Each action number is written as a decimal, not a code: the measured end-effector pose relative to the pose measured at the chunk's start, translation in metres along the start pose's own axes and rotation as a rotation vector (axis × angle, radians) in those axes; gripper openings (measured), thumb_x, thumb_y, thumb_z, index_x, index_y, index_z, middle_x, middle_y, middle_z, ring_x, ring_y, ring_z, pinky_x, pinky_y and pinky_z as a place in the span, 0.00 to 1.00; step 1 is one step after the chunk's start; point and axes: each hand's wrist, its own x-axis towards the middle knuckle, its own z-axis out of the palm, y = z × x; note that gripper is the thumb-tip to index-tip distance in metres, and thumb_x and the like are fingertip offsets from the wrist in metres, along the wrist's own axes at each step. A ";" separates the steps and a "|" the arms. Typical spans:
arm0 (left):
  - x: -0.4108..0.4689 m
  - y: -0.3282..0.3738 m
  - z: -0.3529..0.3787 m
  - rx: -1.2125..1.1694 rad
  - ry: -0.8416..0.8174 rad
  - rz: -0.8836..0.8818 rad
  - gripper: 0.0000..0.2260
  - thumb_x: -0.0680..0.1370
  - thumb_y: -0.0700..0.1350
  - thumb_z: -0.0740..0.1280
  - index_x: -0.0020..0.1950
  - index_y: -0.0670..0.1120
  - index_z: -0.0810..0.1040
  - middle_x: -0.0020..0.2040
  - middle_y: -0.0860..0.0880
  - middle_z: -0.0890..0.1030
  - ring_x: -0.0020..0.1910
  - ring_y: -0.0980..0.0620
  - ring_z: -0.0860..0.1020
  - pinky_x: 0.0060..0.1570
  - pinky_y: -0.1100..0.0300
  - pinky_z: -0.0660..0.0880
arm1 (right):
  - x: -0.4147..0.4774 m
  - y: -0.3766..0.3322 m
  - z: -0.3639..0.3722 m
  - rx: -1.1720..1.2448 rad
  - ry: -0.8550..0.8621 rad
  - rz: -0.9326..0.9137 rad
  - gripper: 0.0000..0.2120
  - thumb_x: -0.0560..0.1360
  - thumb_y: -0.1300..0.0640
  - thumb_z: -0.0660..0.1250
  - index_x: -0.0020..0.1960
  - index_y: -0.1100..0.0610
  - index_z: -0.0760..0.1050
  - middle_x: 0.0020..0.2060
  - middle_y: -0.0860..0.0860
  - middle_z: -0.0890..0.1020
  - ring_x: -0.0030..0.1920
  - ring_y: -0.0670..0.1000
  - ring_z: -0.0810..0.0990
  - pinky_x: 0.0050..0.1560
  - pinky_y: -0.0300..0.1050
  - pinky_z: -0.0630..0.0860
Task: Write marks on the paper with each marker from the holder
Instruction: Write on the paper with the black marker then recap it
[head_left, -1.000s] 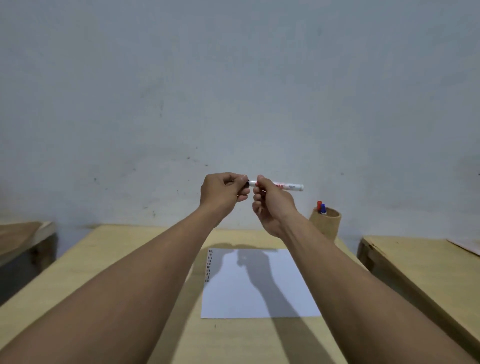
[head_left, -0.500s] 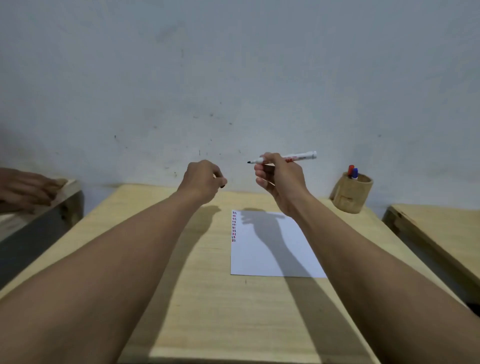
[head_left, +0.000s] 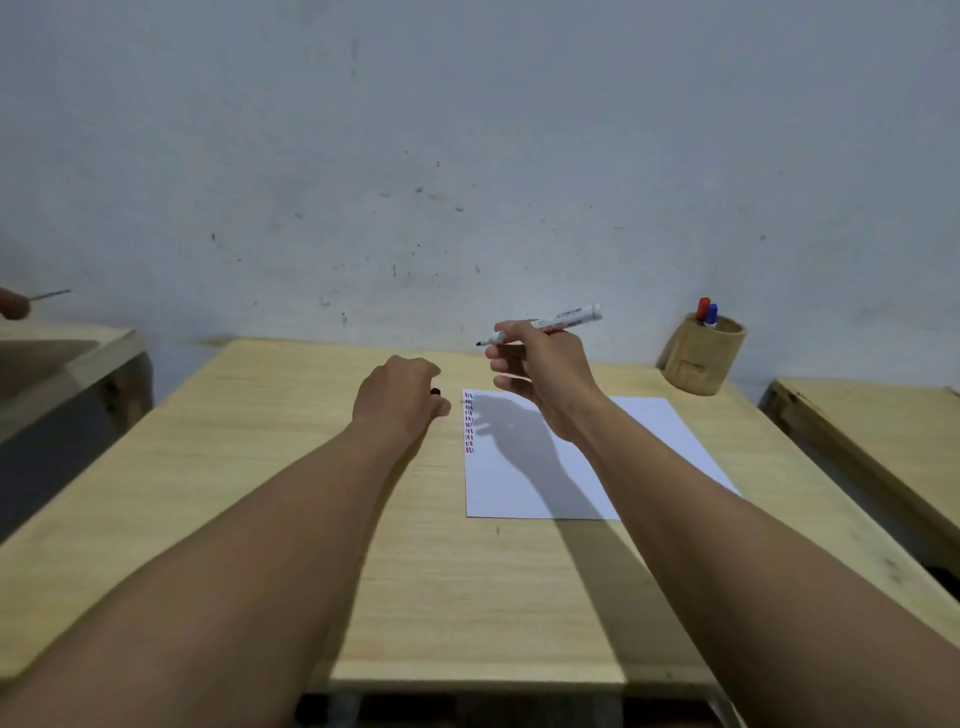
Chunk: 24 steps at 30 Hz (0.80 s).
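Here, marker (head_left: 543, 326) hovers beyond paper's (head_left: 644, 436) far edge.

Scuffed grey wall (head_left: 467, 130) behind wooden desks (head_left: 260, 493).

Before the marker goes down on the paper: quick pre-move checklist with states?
1. Cap off, tip exposed: ok. The marker shows a bare dark tip pointing left.
2. Marker gripped: ok. The right hand holds it, raised above the table.
3. Cap secured: ok. The left hand is closed on the black cap.
4. Blank space on the paper: ok. Marks only run down its left edge.
5. Paper held steady: not ok. Neither hand rests on it.
6. Other markers parked: ok. Red and blue ones stand in the holder.
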 end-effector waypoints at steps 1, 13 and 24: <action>-0.005 -0.001 0.000 -0.001 0.011 -0.016 0.13 0.75 0.50 0.71 0.57 0.45 0.81 0.52 0.43 0.84 0.51 0.39 0.80 0.43 0.54 0.74 | -0.001 0.004 -0.001 -0.019 0.003 -0.009 0.04 0.78 0.62 0.67 0.46 0.59 0.79 0.36 0.55 0.81 0.33 0.50 0.78 0.33 0.41 0.79; -0.066 0.002 0.018 0.171 -0.207 -0.046 0.22 0.84 0.51 0.48 0.78 0.51 0.63 0.79 0.41 0.61 0.80 0.41 0.52 0.75 0.36 0.48 | -0.025 0.071 -0.006 -0.591 0.130 -0.089 0.10 0.73 0.53 0.70 0.36 0.56 0.75 0.28 0.48 0.81 0.27 0.45 0.78 0.33 0.41 0.71; -0.066 -0.003 0.019 0.202 -0.234 -0.024 0.24 0.84 0.52 0.45 0.82 0.52 0.53 0.82 0.41 0.52 0.81 0.42 0.47 0.76 0.35 0.44 | -0.027 0.078 -0.002 -0.743 0.080 -0.155 0.11 0.74 0.56 0.69 0.35 0.58 0.75 0.32 0.56 0.85 0.29 0.48 0.78 0.29 0.38 0.71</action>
